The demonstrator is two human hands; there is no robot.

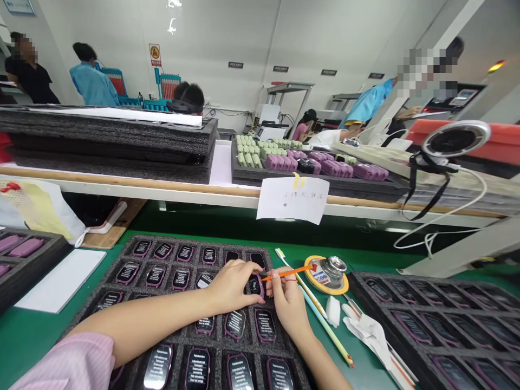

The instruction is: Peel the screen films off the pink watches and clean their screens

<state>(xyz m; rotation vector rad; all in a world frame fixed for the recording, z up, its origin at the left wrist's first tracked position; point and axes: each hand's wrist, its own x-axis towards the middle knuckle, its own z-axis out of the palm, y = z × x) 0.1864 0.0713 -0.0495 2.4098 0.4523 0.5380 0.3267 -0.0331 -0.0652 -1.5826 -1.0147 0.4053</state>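
My left hand (231, 286) reaches over a dark foam tray (268, 249), its thumb and fingers around a purple-cased smartwatch body (256, 286). The watch stays at the level of its tray pocket; I cannot tell whether it is lifted. Between the fingertips of my right hand (289, 300) is a thin orange stick (298, 270). One end of the stick meets the watch's right side, while the other points toward a round yellow-rimmed dispenser (326, 273). Around my hands, several purple watches with lit text screens, such as this lit watch (265, 325), lie in the tray's pockets.
Right of the tray lie toothbrushes (325, 325), a crumpled white cloth (368, 327) and tweezers (353, 304). A second watch tray (442, 319) is at the right. Above runs a shelf with stacked foam trays (109, 135) and a hanging paper note (292, 199). Co-workers are in the background.
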